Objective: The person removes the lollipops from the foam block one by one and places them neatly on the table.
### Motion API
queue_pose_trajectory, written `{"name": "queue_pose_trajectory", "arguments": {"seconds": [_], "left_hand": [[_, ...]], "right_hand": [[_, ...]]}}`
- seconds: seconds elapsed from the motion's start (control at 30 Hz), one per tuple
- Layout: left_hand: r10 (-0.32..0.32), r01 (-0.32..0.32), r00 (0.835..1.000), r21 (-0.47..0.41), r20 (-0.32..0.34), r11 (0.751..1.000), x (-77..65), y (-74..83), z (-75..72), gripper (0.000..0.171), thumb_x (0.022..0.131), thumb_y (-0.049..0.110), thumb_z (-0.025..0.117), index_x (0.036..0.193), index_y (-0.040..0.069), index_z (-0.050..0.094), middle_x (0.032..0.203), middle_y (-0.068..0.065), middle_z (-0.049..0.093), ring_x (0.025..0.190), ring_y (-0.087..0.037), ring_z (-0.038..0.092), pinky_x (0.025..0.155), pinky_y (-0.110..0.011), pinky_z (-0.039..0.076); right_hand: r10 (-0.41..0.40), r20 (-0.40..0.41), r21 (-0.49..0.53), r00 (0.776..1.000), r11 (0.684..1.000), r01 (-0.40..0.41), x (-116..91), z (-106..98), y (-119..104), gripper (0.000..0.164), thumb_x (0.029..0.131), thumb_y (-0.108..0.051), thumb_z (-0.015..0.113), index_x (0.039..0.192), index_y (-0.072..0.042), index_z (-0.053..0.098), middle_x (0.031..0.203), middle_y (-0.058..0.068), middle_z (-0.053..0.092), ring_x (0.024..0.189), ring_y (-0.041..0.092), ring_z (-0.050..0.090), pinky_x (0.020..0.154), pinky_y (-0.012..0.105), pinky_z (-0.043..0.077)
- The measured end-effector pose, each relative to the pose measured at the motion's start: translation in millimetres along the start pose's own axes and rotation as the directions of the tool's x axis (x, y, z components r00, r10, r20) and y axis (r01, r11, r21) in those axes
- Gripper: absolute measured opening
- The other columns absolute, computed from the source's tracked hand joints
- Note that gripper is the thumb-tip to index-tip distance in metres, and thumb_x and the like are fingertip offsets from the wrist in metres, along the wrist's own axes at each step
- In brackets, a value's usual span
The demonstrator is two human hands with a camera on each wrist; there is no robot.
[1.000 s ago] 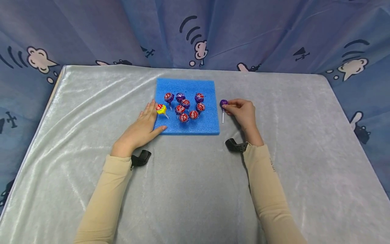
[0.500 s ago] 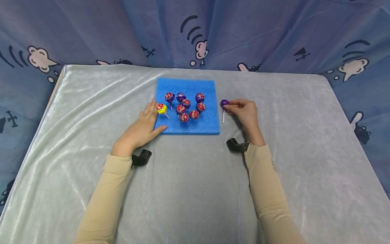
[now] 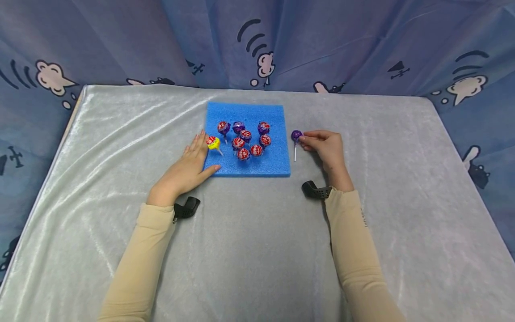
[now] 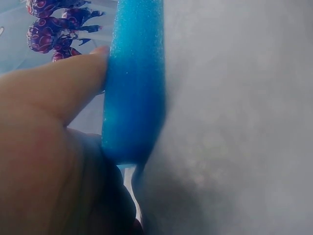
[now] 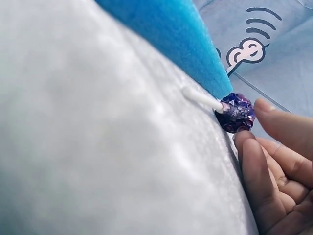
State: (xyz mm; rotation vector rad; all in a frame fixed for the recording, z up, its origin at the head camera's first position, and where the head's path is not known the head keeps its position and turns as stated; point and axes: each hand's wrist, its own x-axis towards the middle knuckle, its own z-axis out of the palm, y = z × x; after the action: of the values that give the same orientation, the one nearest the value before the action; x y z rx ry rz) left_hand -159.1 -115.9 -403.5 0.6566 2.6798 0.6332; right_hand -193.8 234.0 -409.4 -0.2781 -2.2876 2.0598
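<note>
A blue foam block (image 3: pixel 265 167) lies on the cloth, with several purple-wrapped lollipops (image 3: pixel 243 154) standing in it. One yellow lollipop (image 3: pixel 213 142) leans at its left side. My left hand (image 3: pixel 187 170) rests along the block's left edge, fingers extended and thumb on top near the front corner. To the block's right, a separate purple lollipop (image 3: pixel 296 135) lies with its white stick toward me. Beside its candy end is my right hand (image 3: pixel 327 147); in the right wrist view the thumb stands slightly apart from the wrapper, and the lower fingertips are close under it.
A pale grey velvety cloth (image 3: pixel 257 250) covers the table, wrinkled at the left. Behind the far edge hangs a blue patterned curtain (image 3: pixel 322 44). Black wrist mounts (image 3: pixel 315 191) sit at both sleeve cuffs.
My right hand has shifted slightly right, its thumb and fingers drawing off the purple lollipop, which stays beside the block. The left hand keeps its place.
</note>
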Motion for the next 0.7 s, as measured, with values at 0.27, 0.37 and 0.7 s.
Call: {"name": "queue_pose_trajectory", "arguments": {"seconds": [0.27, 0.37, 0.7], "left_hand": [[0.005, -0.005, 1.000, -0.002, -0.005, 1.000, 0.2, -1.3, 0.8, 0.082, 0.099, 0.046, 0.038, 0.147, -0.003, -0.006, 0.155, -0.016, -0.016, 0.142, -0.028, -0.012, 0.114, -0.047, 0.003], [0.012, -0.012, 1.000, 0.013, -0.015, 1.000, -0.1, -0.9, 0.5, 0.081, 0.099, 0.045, 0.039, 0.147, -0.005, -0.002, 0.155, -0.017, -0.014, 0.142, -0.029, -0.011, 0.114, -0.046, 0.003], [0.069, -0.063, 0.995, 0.086, -0.067, 0.994, -0.4, 10.5, -0.8, 0.077, 0.098, 0.042, 0.046, 0.147, -0.009, 0.014, 0.155, -0.023, -0.002, 0.143, -0.033, -0.003, 0.114, -0.044, 0.007]], "right_hand": [[0.003, -0.004, 0.079, 1.000, 0.997, -0.003, -1.2, -0.7, -2.0, 0.005, 0.079, 0.007, 0.071, 0.084, 0.006, 0.069, 0.066, 0.001, 0.068, 0.059, 0.010, 0.066, 0.056, 0.019, 0.053], [0.004, -0.010, 0.091, 1.000, 0.996, -0.003, -1.4, -0.2, -2.2, 0.005, 0.080, 0.006, 0.071, 0.080, 0.001, 0.070, 0.066, 0.001, 0.068, 0.059, 0.010, 0.065, 0.056, 0.019, 0.054], [0.008, -0.048, 0.112, 0.999, 0.994, -0.003, -0.2, -0.9, -2.4, 0.005, 0.079, 0.001, 0.074, 0.081, -0.002, 0.071, 0.070, 0.003, 0.069, 0.060, 0.013, 0.066, 0.057, 0.022, 0.054]]}}
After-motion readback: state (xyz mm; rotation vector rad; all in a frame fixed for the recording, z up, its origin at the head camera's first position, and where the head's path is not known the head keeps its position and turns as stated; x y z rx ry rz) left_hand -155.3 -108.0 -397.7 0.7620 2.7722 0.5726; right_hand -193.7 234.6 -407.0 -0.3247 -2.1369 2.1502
